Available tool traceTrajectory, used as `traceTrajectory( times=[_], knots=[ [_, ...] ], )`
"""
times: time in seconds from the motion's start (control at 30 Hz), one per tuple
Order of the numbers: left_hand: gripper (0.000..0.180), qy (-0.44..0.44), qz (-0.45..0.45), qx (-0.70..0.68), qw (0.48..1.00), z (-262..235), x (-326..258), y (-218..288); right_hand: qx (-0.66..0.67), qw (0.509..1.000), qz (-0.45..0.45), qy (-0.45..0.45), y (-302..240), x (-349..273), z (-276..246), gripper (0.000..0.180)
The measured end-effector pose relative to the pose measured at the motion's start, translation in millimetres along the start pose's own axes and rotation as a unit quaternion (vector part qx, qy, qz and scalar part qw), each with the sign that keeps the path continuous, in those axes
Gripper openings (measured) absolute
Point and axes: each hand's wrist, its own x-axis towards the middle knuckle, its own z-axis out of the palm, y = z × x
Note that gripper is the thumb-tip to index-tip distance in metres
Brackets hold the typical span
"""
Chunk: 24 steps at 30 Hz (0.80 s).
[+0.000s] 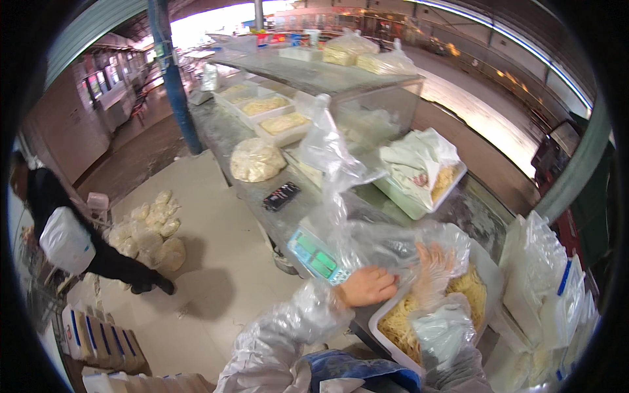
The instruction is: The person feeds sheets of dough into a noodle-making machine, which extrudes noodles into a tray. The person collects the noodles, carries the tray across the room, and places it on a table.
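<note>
My left hand (369, 286), bare below a clear plastic sleeve, is curled closed at the near edge of a clear plastic bag (386, 239), beside the scale (318, 257) with its green display. My right hand (432, 270) wears a thin clear glove; its fingers stretch up against the bag's film. That hand is above a white tub (379, 327) of pale yellow noodles (400, 325), in front of me. The forearm covers part of the noodles.
Behind the scale are a dark phone-like object (282, 196), a bagged pale mass (257, 160) and noodle tubs (283, 126). A cloth-covered tub (419, 167) stands beyond my hands. Wrapped packs (540, 281) stand at right. At left, a person (72, 229) walks past bags (154, 229) on the floor.
</note>
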Motion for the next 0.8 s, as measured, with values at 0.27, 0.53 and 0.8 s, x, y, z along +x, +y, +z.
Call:
traceTrajectory(
  times=[0.27,0.53,0.8],
  knots=[
    [0.018,0.165,-0.672,0.21,0.69,-124,-174,45,0.169,0.981,0.09,-0.023,-7,-48,-10,0.016],
    [0.037,0.134,-0.477,0.179,0.85,-126,-81,141,0.277,0.902,-0.141,-0.3,-30,-62,-2,0.022],
    [0.019,0.036,-0.542,0.138,0.829,-85,-75,123,0.33,0.828,-0.214,-0.401,24,-85,-28,0.04]
  ],
)
